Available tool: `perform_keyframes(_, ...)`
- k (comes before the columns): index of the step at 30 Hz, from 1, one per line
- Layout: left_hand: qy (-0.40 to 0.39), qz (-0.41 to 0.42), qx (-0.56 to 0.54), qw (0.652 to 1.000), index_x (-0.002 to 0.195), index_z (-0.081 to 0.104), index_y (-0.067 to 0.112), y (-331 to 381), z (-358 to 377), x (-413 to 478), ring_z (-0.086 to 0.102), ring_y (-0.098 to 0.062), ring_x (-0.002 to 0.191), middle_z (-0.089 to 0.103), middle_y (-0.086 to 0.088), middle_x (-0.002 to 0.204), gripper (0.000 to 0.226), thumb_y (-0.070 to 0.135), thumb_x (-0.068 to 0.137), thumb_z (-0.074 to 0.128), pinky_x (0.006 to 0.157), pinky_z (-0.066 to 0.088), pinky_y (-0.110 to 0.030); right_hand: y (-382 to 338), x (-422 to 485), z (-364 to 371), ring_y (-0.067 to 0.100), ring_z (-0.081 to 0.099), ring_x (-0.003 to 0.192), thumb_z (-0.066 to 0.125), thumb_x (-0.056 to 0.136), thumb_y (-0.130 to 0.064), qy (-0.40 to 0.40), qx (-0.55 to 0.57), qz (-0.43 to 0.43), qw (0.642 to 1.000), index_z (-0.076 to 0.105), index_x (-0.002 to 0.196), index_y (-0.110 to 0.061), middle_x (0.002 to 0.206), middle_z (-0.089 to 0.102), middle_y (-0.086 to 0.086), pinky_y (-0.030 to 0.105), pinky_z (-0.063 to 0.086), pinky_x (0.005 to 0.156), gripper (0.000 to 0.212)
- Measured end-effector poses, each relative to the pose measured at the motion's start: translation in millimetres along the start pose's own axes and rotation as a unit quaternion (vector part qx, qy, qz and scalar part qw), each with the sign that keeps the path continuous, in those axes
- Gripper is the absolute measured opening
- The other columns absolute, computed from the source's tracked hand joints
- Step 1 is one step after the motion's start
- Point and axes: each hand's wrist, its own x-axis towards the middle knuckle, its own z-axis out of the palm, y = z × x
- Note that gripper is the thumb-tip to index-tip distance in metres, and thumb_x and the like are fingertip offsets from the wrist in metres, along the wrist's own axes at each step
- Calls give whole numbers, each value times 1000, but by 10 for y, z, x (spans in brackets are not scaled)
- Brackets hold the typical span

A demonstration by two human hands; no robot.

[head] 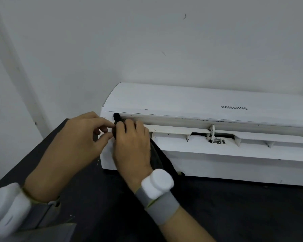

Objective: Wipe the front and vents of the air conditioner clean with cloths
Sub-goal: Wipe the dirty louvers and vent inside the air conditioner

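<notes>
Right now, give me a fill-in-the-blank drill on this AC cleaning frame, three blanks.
The cloth gripped by the right hand is ____ in colour.
The brand name on the air conditioner reads ____.
The left hand pinches the cloth at the vent's ____ end, as the camera sees it.
Missing: black; Samsung; left.

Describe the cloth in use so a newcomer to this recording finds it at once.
Start at the white air conditioner on the dark table. At its left end, the left hand and right hand meet at the vent slot, where the black cloth pokes up and trails beside the right wrist. It alone is dark and soft against the white casing.
</notes>
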Motion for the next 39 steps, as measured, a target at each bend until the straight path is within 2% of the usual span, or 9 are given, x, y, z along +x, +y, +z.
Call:
perform_keyframes(3,-11,15,-17,1000,93,74,19,-22,-14,-3,61,-6,70,61,10,79,24,6,74,77,66,54,-34,325,-133,-148,30,52,92,52,82,-22,-56,29,-68,996,65,103,-13,106,60,8,39,43,74,26)
perform_keyframes(7,-59,45,-35,997,99,74,17,69,176,-25,57,-1,73,61,11,87,25,10,75,77,68,49,-24,635,-334,-484,31,46,91,59,67,-37,-82,-57,9,995,62,104,-21,109,52,10,38,39,73,40)
perform_keyframes(13,-69,94,43,992,129,58,9,334,569,-108,56,-31,115,55,-7,133,57,17,75,77,91,49,-41,860,-311,-723,33,52,73,68,73,-10,-29,-46,127,990,62,83,-7,85,52,13,28,31,54,12)
perform_keyframes(18,-115,73,77,988,144,39,13,336,677,-112,37,-23,137,36,-4,151,63,31,88,62,107,33,-33,892,-99,-658,36,51,90,59,81,-2,-1,-74,164,984,62,94,-1,91,59,18,36,37,67,13)
perform_keyframes(22,-93,28,31,995,108,68,20,286,451,-63,63,-22,99,66,4,113,27,25,82,67,80,54,-39,472,-141,-352,32,52,83,61,75,-6,-22,-66,86,994,65,96,-12,93,57,13,39,41,67,22)
perform_keyframes(25,-109,-12,41,993,85,68,21,142,259,-39,62,-15,79,63,10,81,5,24,80,68,69,53,-40,227,-175,-209,28,49,83,58,78,-7,-35,-5,26,999,64,106,-15,97,55,9,35,38,66,30)
perform_keyframes(28,-142,-34,46,988,75,69,26,4,108,-59,60,0,69,57,20,68,4,26,79,71,61,44,-19,188,-247,-214,28,49,86,56,79,-4,-87,24,-40,995,64,108,-13,100,54,10,35,39,67,31)
perform_keyframes(35,-126,-72,31,989,89,70,27,-118,78,0,56,10,65,57,26,73,7,27,83,69,61,37,-8,354,-194,-388,33,53,73,54,59,23,-15,39,92,995,67,98,6,81,58,16,35,44,57,45)
perform_keyframes(39,-116,-83,31,989,95,70,22,-141,100,23,55,9,64,54,25,70,12,26,84,69,61,36,-8,113,-164,-235,19,60,68,45,73,-1,-27,-91,61,994,72,97,-7,73,65,2,27,44,58,37)
